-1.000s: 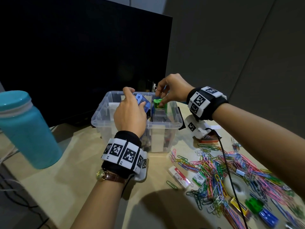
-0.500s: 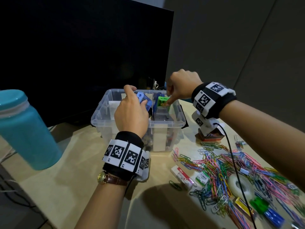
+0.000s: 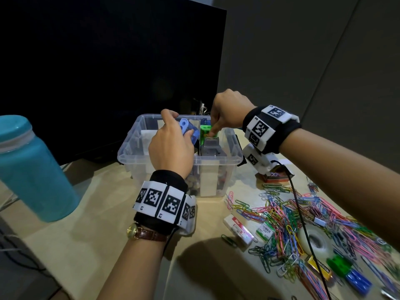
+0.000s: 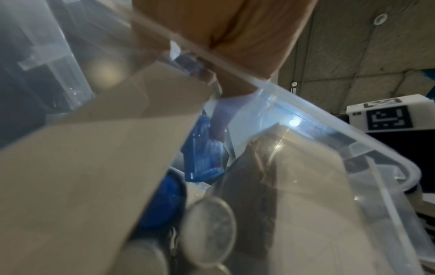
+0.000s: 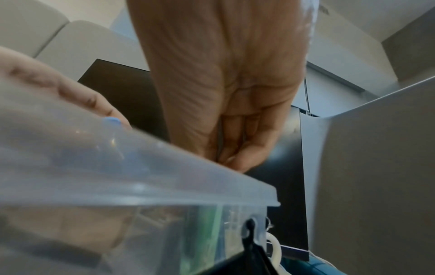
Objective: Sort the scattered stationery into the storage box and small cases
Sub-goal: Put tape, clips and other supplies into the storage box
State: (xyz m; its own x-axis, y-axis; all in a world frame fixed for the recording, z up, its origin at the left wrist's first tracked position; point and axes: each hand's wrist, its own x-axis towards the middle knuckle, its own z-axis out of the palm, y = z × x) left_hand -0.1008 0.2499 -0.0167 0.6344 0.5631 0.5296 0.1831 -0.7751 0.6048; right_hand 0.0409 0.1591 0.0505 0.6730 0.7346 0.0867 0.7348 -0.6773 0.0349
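Note:
A clear storage box (image 3: 138, 152) with card dividers stands mid-table. My left hand (image 3: 171, 148) hovers over its left half and grips a blue sharpener (image 3: 188, 131) with two holes, tilted at the rim. Through the box wall, my fingertips (image 4: 219, 128) show on that blue piece (image 4: 202, 148). My right hand (image 3: 227, 111) is curled above the back right compartment. Only its index finger (image 3: 213, 131) points down and touches the top of a green sharpener (image 3: 204, 133), which stands upright behind a grey block (image 3: 211, 147). The right wrist view shows curled fingers (image 5: 237, 145) above the box rim (image 5: 164, 189).
A teal bottle (image 3: 32, 169) stands at the left, with a black monitor (image 3: 108, 68) behind the box. To the right lie several coloured paper clips (image 3: 303, 213), a tape roll (image 3: 313, 239), two erasers (image 3: 238, 229), a green piece (image 3: 338, 264), a blue piece (image 3: 357, 282) and a red case (image 3: 278, 178).
My right hand released its pinch on the green sharpener, rose, and now touches it with the index finger only. The left hand kept hold of the blue sharpener and barely shifted.

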